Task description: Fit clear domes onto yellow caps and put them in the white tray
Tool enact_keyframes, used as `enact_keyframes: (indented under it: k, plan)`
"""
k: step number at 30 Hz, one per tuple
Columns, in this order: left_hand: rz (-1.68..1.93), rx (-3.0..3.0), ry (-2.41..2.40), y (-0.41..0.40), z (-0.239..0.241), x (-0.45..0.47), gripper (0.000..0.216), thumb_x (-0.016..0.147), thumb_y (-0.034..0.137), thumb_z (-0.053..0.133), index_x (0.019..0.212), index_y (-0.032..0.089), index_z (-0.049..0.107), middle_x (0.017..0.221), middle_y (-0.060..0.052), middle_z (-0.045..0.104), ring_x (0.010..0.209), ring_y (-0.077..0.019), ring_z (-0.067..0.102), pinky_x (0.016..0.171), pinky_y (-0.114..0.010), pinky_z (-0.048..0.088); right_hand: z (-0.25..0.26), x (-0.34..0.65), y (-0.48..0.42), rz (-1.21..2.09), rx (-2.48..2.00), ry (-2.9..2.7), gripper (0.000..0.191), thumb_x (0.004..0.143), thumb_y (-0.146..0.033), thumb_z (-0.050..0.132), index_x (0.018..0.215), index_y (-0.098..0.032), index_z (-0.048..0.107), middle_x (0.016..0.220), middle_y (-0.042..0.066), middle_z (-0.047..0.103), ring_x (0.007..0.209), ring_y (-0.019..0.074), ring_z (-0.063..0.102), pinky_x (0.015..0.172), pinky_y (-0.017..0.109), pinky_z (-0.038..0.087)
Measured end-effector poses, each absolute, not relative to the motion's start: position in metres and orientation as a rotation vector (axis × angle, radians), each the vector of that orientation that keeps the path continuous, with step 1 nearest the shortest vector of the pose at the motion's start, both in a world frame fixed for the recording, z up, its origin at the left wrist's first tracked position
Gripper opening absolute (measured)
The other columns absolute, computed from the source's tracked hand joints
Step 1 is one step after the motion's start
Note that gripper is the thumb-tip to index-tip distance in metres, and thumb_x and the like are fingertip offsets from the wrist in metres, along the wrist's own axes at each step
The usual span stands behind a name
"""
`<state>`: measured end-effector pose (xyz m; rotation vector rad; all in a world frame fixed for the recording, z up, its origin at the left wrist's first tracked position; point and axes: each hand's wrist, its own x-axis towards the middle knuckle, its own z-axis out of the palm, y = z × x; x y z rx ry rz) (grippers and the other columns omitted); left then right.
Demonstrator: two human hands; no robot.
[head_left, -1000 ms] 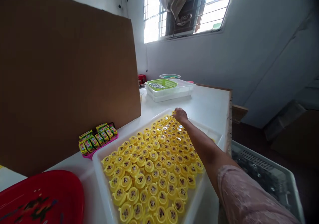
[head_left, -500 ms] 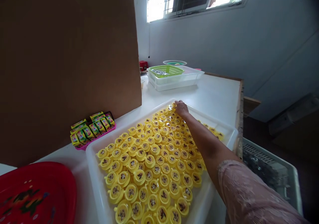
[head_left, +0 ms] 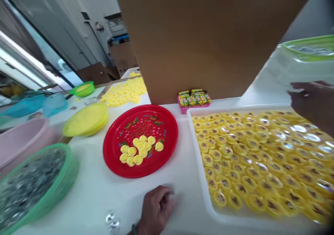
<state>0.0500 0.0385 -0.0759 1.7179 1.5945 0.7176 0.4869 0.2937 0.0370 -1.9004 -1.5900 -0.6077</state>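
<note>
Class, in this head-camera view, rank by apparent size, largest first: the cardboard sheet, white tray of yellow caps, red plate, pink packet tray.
Cardboard sheet; white tray, though nearness makes these two unsure; red plate; pink packet tray, smallest.

My left hand point(head_left: 158, 210) hangs loosely curled over the white table point(head_left: 104, 189), just beside a few small silver pieces point(head_left: 112, 219). At far right, my blurred right hand point(head_left: 310, 102) is by a clear plastic tub point(head_left: 300, 71) with a green rim, over a white plastic tray point(head_left: 195, 144) packed with round yellow caps point(head_left: 250, 162). Left of that tray lies a round red plastic plate point(head_left: 141, 116) holding a small cluster of yellow caps point(head_left: 138, 148). Further left and near me, a green plastic basket point(head_left: 62, 165) brims with silver pieces. Far off stands an upright brown cardboard sheet point(head_left: 208, 36), a pink tray of yellow packets point(head_left: 193, 107) at its foot.
</note>
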Motion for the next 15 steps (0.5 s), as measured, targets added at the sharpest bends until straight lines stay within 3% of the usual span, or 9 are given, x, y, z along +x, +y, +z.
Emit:
enact_keyframes:
  k: [4,6,7,10,13,15]
  plan:
    - [0.795,1.626,1.525,0.041,-0.075,0.049,0.015,0.078,0.033,0.056,0.080,0.020,0.064,0.065,-0.001,0.058,0.057,-0.0123,0.049,0.053,-0.023,0.038,0.048,0.379,0.268,-0.275,-1.446,-1.942,0.035,0.089,-0.039,0.049,0.106,-0.014,0.066,0.100,0.012,0.067,0.071,0.0074,0.060,0.064,0.024,0.041]
    - [0.833,1.554,1.482,0.038,-0.073,0.048,0.016,0.079,0.032,0.054,0.081,0.019,0.064,0.064,0.000,0.057,0.056,-0.0118,0.048,0.052,-0.023,0.038,0.053,0.317,0.237,-0.134,-1.215,-2.170,0.024,0.086,-0.028,0.056,0.106,-0.017,0.066,0.103,0.010,0.066,0.080,0.0121,0.062,0.071,0.025,0.045]
    - [0.847,1.536,1.468,0.035,-0.070,0.044,0.016,0.080,0.031,0.053,0.082,0.019,0.064,0.064,0.000,0.057,0.056,-0.0116,0.048,0.052,-0.022,0.038,0.055,0.288,0.218,-0.070,-1.112,-2.256,0.023,0.085,-0.024,0.057,0.107,-0.019,0.065,0.106,0.009,0.065,0.088,0.0149,0.061,0.077,0.027,0.046]
    - [0.904,1.631,1.551,0.033,-0.052,0.018,0.015,0.082,0.028,0.050,0.085,0.020,0.062,0.068,0.000,0.059,0.057,-0.0114,0.049,0.053,-0.022,0.039,0.053,0.226,0.162,0.129,-0.950,-2.403,0.019,0.086,-0.022,0.054,0.102,-0.021,0.064,0.102,0.007,0.064,0.088,0.0181,0.061,0.077,0.029,0.049]
    - [0.975,1.804,1.925,0.048,-0.029,-0.029,0.014,0.083,0.025,0.046,0.087,0.020,0.059,0.075,-0.001,0.060,0.061,-0.0127,0.053,0.061,-0.024,0.043,0.042,0.194,0.117,0.331,-0.940,-2.441,0.019,0.088,-0.021,0.049,0.101,-0.020,0.062,0.099,0.008,0.063,0.088,0.0193,0.061,0.078,0.031,0.049]
    - [0.812,1.906,2.207,0.066,-0.017,-0.062,0.020,0.078,0.019,0.050,0.097,0.018,0.056,0.091,-0.004,0.061,0.071,-0.0152,0.057,0.068,-0.027,0.046,0.030,0.182,0.095,0.434,-0.961,-2.410,0.018,0.088,-0.020,0.048,0.101,-0.019,0.062,0.097,0.008,0.063,0.088,0.0193,0.061,0.078,0.031,0.048]
